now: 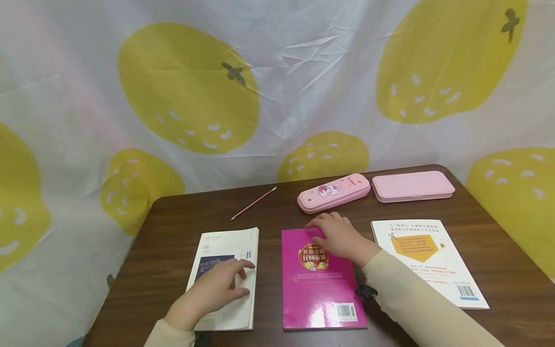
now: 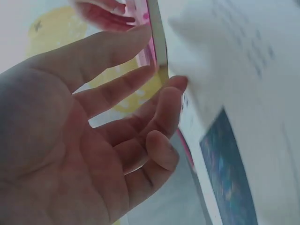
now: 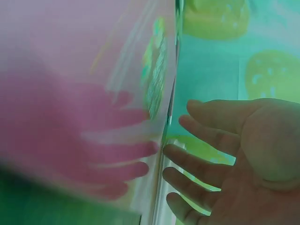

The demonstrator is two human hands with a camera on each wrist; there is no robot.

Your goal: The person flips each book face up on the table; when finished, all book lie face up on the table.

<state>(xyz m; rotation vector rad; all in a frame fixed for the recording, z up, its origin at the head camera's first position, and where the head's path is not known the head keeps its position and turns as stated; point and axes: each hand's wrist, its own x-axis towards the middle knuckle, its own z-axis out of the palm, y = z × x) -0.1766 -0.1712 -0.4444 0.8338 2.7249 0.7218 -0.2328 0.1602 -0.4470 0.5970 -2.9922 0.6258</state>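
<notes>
Three books lie side by side on the brown table (image 1: 169, 226). My left hand (image 1: 236, 278) rests flat on the white book (image 1: 217, 250) at the left, fingers spread over its cover near the right edge. In the left wrist view the left hand (image 2: 154, 122) shows a relaxed palm, its fingertips touching the white book (image 2: 243, 140). My right hand (image 1: 325, 232) lies on the top end of the magenta book (image 1: 318, 289) in the middle. Seen from the right wrist, the right hand (image 3: 197, 154) has straight fingers against the glossy magenta book (image 3: 84, 93).
A third white book with an orange panel (image 1: 429, 260) lies at the right. Behind the books are a pink rabbit pencil case (image 1: 334, 193), a plain pink case (image 1: 412, 185) and a red pencil (image 1: 253, 203). A lemon-print cloth (image 1: 277, 86) hangs behind the table.
</notes>
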